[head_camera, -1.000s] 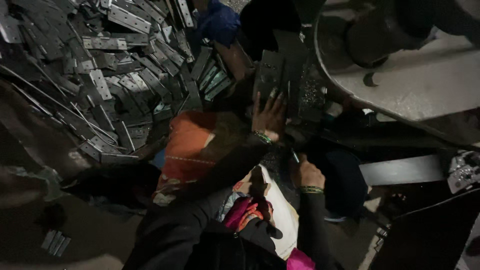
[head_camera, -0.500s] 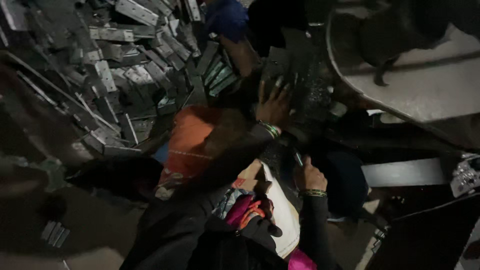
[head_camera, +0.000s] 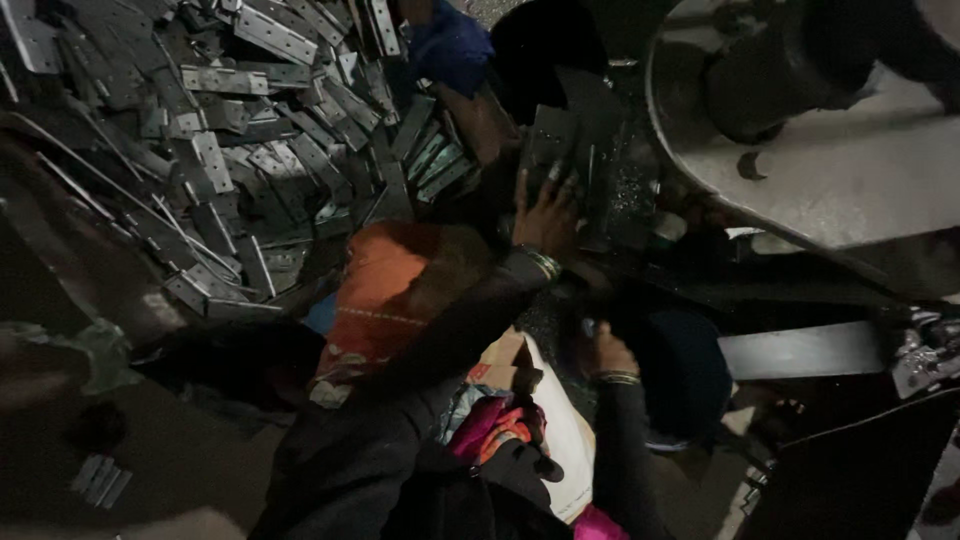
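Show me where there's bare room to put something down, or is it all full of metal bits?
Bare floor shows at lower left, between the few loose strips and the dark sleeve. The pale machine plate at upper right looks mostly bare. Crowded: the pile of perforated metal strips upper left, and the spot where the left hand presses a stack.

Your left hand (head_camera: 545, 215) slid further up onto the dark perforated metal plate (head_camera: 552, 140); your right hand (head_camera: 605, 352) dropped slightly lower.
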